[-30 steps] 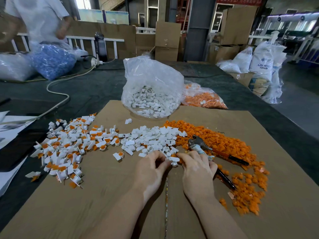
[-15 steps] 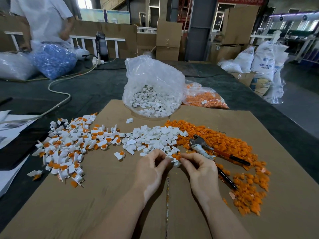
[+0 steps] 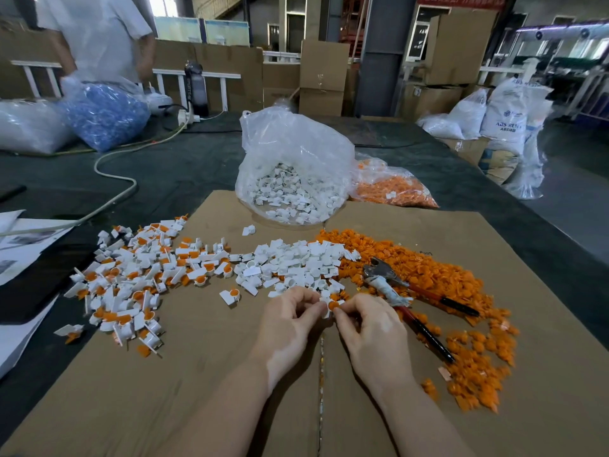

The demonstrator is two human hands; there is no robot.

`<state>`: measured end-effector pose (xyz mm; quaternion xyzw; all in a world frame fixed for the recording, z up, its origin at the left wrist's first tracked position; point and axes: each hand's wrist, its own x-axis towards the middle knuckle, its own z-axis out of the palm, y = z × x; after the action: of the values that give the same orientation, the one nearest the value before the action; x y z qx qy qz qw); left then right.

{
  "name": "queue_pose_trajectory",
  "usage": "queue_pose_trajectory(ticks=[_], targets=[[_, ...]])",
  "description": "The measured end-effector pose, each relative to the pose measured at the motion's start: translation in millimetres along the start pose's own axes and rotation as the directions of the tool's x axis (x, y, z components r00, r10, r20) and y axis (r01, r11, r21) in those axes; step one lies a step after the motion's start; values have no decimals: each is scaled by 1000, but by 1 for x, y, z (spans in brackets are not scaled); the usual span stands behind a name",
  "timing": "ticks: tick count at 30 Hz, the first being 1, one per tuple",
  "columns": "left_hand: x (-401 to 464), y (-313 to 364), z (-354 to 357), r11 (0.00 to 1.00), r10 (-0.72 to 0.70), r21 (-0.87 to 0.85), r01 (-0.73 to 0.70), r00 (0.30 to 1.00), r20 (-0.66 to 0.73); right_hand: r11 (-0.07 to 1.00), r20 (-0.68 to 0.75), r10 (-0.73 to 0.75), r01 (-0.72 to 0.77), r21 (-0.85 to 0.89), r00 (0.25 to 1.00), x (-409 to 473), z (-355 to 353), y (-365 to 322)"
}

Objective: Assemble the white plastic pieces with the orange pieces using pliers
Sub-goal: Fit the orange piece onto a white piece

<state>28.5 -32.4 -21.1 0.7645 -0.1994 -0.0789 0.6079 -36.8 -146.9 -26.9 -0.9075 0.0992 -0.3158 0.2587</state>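
White piece (image 3: 327,304) with orange piece (image 3: 333,305) (pliers (image 3: 389,285) idle) pinched by both hands.

Dark table (image 3: 184,173) bears cardboard sheet (image 3: 197,390), papers (image 3: 29,239), cable (image 3: 115,196).

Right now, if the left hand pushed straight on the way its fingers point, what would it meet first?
Most likely the right hand, whose fingertips face it across the white-and-orange piece both pinch; depth is hard to judge.
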Motion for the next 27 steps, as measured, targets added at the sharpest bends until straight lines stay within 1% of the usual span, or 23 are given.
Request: queue_pose_trajectory(ticks=[3,10,12,15,18,21,25,27], targets=[[-1,0,1,1000,5,-6,-4,1000,17,997,-13,-54,53,-56,998,-1,2,-2],[-1,-2,1,997,41,72,-43,999,29,1000,64,-8,7,20,998,-3,3,5],[0,-3,2,996,35,81,-35,999,-7,997,90,21,-28,77,996,-2,2,5],[2,-6,1,995,33,93,-27,997,-70,953,105,131,-155,262,986,1,-2,4],[-1,-5,2,994,43,99,-41,999,-20,866,99,224,-245,437,969,5,-7,2],[-4,-4,4,992,64,108,-72,995,74,840,131,236,-269,471,963,6,-8,2],[-5,-2,4,988,115,90,-122,990,80,812,181,267,-322,487,947,8,-6,6],[-6,-2,5,985,143,87,-150,987,79,818,211,265,-336,468,941,9,-5,7]])
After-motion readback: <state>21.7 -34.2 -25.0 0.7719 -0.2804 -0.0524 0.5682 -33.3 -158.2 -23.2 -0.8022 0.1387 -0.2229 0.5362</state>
